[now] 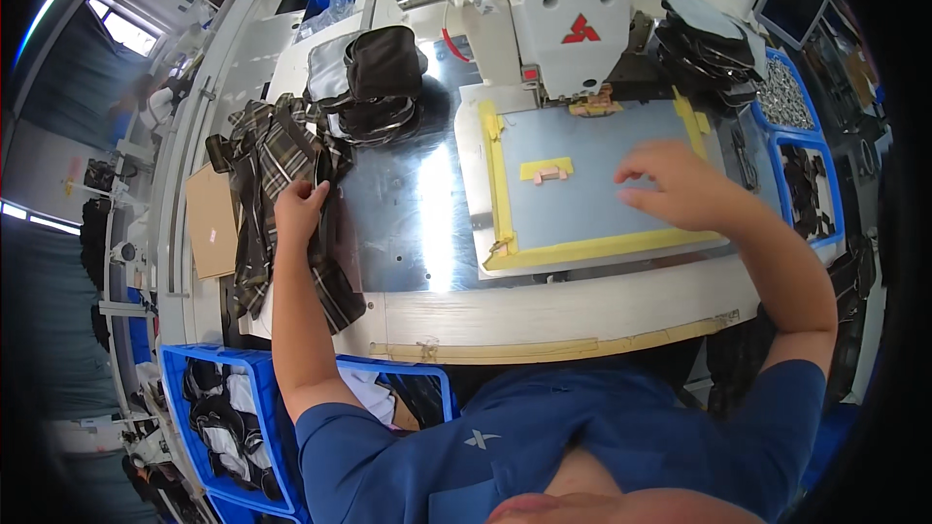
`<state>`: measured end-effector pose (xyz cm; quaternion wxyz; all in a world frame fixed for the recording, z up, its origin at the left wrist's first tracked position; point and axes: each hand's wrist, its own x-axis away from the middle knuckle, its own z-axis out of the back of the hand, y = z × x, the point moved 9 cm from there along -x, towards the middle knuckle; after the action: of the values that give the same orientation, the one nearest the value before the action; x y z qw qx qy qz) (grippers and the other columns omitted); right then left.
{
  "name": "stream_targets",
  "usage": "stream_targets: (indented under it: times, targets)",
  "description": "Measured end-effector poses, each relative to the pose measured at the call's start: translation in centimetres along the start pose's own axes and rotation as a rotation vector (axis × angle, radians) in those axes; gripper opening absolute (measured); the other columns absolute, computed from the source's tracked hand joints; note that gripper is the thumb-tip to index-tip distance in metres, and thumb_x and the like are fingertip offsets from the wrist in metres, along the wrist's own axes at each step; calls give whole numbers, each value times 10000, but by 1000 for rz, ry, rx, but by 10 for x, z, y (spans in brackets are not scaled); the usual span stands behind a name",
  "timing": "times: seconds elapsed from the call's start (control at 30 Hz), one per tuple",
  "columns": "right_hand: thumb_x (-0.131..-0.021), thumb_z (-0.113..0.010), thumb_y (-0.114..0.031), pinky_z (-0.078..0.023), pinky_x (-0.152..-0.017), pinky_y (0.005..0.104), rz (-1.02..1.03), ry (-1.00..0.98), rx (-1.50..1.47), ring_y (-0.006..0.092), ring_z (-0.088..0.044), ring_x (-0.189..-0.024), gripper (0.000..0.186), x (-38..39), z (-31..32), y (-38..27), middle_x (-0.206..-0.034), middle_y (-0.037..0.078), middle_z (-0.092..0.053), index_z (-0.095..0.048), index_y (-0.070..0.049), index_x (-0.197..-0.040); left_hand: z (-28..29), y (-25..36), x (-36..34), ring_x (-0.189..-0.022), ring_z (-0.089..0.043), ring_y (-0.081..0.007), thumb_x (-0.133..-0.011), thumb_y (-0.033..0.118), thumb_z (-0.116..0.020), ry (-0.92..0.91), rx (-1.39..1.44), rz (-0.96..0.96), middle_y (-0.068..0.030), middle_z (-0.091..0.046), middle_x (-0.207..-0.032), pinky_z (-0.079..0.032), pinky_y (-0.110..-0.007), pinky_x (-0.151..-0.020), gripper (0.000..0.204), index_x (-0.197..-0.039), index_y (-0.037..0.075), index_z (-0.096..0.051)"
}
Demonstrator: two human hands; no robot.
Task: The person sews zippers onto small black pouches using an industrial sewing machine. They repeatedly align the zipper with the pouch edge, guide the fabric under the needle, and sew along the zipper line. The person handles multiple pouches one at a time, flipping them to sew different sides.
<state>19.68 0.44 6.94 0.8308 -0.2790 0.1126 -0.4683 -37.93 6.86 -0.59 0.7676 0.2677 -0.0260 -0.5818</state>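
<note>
Blue bins [282, 417] flank the shiny table [393, 223] bearing plaid cloth [256, 218].

The plaid [277, 141] is woven cloth, matt and softly creased. The stack [385, 63] looks like dull fabric with slicker, shinier folds lower down. The worktop [388, 233] is bare metal, smooth and glossy enough to throw back a hard white streak; its front edge [466, 320] is smooth and pale, wood or laminate, I cannot tell which, with scuffed tape [544, 351] along it. The machine [568, 10] has smooth white paint with a mild sheen. The sheet [592, 213] looks like satin plastic. The card [211, 223] is matt paperboard, the bins [178, 361] smooth plastic, the bag [335, 8] crinkled clear film, the shirt [427, 471] matt cloth
</note>
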Motion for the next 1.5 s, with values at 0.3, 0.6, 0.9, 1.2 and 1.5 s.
stream_targets:
  times: [0.3,0.6,0.9,1.2,1.5]
  targets:
    - [-958,-767,-203,-564,-869,406,-18,-86,-230,299,-699,-993,226,-38,-68,-13,-1049,151,-738,-746,-18,-1087,53,-11,-9,-738,-567,-106,-1053,191,-694,156,362,67,-65,-702,-816,-452,-318,-669,257,-1009,-62,-713]
    - [-914,-834,-443,-565,-965,430,223,67,-465,309,-713,-1126,678,-28,-35,-86,-1279,171,-726,-628,-29,-1409,114,255,85,-1025,-704,-190,-1103,21,-507,-178,1472,-201,-134,-720,-1129,-552,-339,-991,135,-1192,-11,-604]
    - [-1053,-719,-196,-553,-788,278,49,265,-1132,53,-649,-903,278,18,-25,-69,-992,32,-762,-697,21,-1226,3,385,124,-1112,-745,-246,-1037,94,-664,-789,1851,-130,-155,-727,-1272,-611,-390,-984,319,-1331,9,-573]
    - [-1088,-686,-224,-539,-774,241,-296,347,-1065,46,-660,-907,259,49,-48,-4,-995,13,-766,-737,22,-1150,-74,390,164,-916,-729,-145,-851,-40,-879,-932,1468,-94,-88,-796,-1058,-598,-315,-868,326,-1138,-25,-725]
    - [-1087,-684,-222,-584,-812,283,-255,463,-1310,83,-699,-936,282,36,-53,15,-1071,48,-777,-745,27,-1203,-117,382,169,-972,-739,-142,-937,-44,-790,-1153,1494,52,-91,-790,-1112,-600,-301,-898,306,-1235,-30,-720]
